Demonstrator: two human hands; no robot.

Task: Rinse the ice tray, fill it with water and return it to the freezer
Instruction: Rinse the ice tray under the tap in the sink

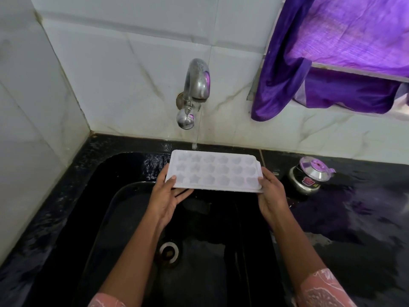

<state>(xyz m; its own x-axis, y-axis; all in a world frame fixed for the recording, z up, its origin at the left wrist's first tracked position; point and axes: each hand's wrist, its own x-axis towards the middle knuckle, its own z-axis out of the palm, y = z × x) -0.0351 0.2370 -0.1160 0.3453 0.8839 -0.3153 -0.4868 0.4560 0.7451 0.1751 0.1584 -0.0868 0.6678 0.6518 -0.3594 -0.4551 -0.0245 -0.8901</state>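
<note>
A white ice tray (214, 171) with star- and heart-shaped cells is held level over the black sink (124, 218). My left hand (170, 194) grips its left end, thumb on top and fingers underneath. My right hand (271, 193) holds the right end the same way. A chrome wall tap (195, 85) stands above the tray's far edge. A thin stream of water (197, 129) runs from it down to the tray's back rim.
The sink drain (169, 251) lies below my arms. A small steel lidded pot (309, 175) stands on the wet black counter (354, 207) to the right. A purple cloth (321, 63) hangs over a ledge at the upper right. White tiled walls close the left and back.
</note>
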